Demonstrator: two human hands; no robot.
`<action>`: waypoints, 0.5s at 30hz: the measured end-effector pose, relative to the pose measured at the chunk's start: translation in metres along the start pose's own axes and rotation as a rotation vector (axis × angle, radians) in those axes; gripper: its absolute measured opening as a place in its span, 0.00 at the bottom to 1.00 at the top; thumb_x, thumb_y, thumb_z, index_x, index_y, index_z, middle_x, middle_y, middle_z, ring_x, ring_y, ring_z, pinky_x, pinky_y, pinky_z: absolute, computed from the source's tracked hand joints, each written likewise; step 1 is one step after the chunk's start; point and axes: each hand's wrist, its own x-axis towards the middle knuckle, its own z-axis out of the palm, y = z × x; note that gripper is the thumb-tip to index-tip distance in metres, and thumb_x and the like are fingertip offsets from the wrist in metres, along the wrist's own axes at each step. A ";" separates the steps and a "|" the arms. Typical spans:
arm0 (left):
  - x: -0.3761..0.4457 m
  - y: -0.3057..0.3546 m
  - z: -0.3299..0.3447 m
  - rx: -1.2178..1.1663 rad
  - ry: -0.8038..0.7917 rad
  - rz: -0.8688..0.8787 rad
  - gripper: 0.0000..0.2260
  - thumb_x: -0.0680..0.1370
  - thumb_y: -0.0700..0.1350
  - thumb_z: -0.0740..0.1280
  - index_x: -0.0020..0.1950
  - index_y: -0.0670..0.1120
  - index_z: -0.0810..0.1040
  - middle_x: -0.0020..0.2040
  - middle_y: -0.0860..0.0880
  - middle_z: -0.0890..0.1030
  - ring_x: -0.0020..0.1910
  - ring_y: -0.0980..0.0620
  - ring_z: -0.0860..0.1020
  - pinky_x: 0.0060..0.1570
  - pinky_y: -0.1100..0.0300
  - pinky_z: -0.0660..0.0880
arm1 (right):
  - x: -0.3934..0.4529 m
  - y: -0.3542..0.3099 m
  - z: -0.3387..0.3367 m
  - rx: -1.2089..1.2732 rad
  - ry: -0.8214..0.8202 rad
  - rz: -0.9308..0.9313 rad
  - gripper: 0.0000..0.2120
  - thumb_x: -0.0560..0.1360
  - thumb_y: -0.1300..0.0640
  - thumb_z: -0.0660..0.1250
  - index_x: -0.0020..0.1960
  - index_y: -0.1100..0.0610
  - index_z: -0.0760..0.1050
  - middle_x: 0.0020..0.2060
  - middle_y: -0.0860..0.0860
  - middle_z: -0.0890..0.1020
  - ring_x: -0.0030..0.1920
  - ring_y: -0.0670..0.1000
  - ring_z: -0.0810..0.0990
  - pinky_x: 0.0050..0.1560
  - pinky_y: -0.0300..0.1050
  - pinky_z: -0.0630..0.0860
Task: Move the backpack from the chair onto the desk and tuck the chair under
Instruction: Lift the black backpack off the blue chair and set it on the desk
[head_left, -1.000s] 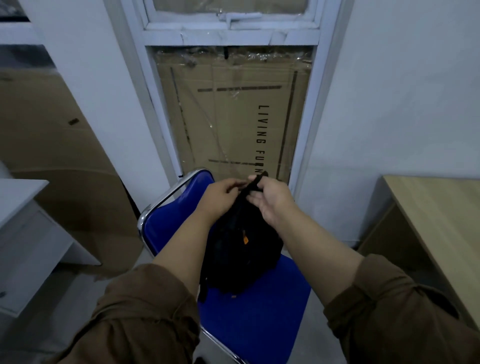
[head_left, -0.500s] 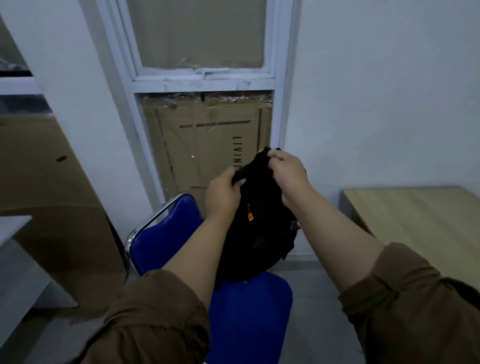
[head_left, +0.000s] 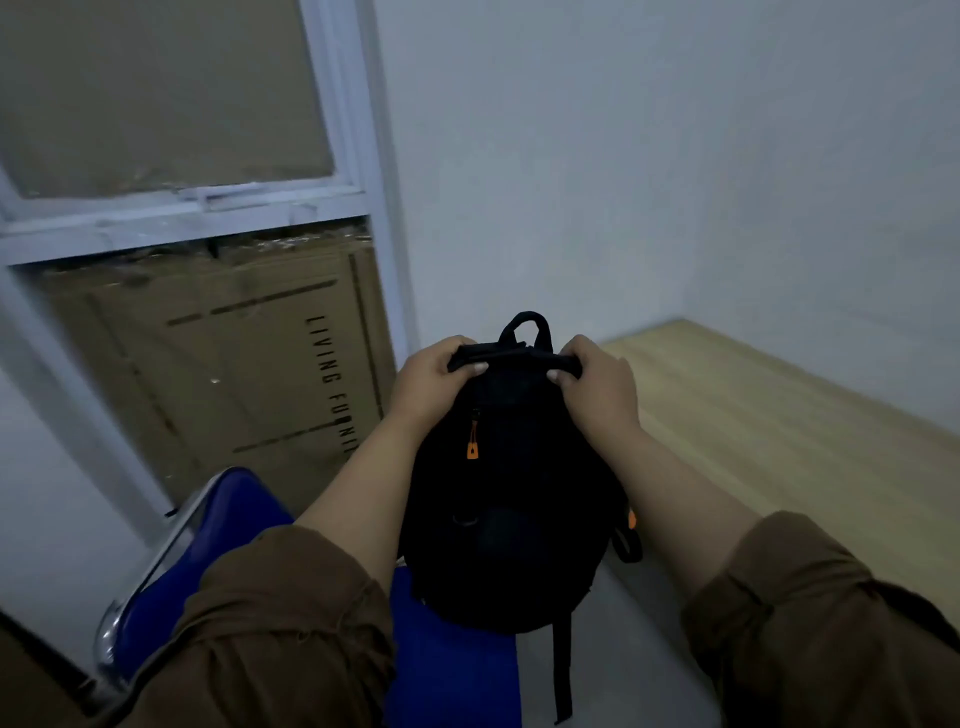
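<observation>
A black backpack (head_left: 511, 509) with orange zipper pulls hangs in the air in front of me, held by its top edge. My left hand (head_left: 431, 382) grips the top on the left, my right hand (head_left: 597, 382) grips it on the right. The pack's carry loop sticks up between them and a strap dangles below. Its bottom hovers over the right part of the blue chair (head_left: 452, 670) seat. The light wooden desk (head_left: 779, 436) lies to the right, its near corner just behind the pack.
A white-framed glass panel (head_left: 363, 208) with a flat cardboard box (head_left: 234, 364) behind it stands at the left. White walls meet behind the desk. The chair's chrome backrest frame (head_left: 156, 561) is at lower left. Grey floor shows between chair and desk.
Both hands have lifted the backpack off the chair seat and carried it rightwards, towards the desk. The view has swung right, showing more of the desk.
</observation>
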 end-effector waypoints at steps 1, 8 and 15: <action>0.002 0.003 0.010 -0.027 -0.043 0.020 0.04 0.72 0.50 0.70 0.46 0.56 0.80 0.45 0.53 0.85 0.49 0.51 0.83 0.55 0.45 0.78 | -0.005 0.008 -0.009 0.038 0.012 0.046 0.04 0.74 0.59 0.67 0.46 0.59 0.74 0.34 0.50 0.78 0.41 0.55 0.75 0.60 0.54 0.71; 0.017 0.050 0.064 -0.126 -0.171 0.110 0.11 0.69 0.50 0.75 0.48 0.48 0.82 0.45 0.51 0.85 0.46 0.54 0.83 0.51 0.58 0.79 | -0.023 0.036 -0.077 -0.001 0.217 0.169 0.04 0.74 0.57 0.66 0.46 0.57 0.75 0.36 0.50 0.78 0.41 0.54 0.75 0.39 0.45 0.64; 0.023 0.098 0.153 -0.280 -0.215 0.134 0.15 0.69 0.53 0.75 0.51 0.48 0.79 0.48 0.52 0.83 0.50 0.52 0.80 0.50 0.57 0.77 | -0.024 0.070 -0.185 -0.123 0.440 0.256 0.05 0.76 0.55 0.64 0.48 0.56 0.74 0.38 0.50 0.78 0.42 0.54 0.74 0.41 0.45 0.65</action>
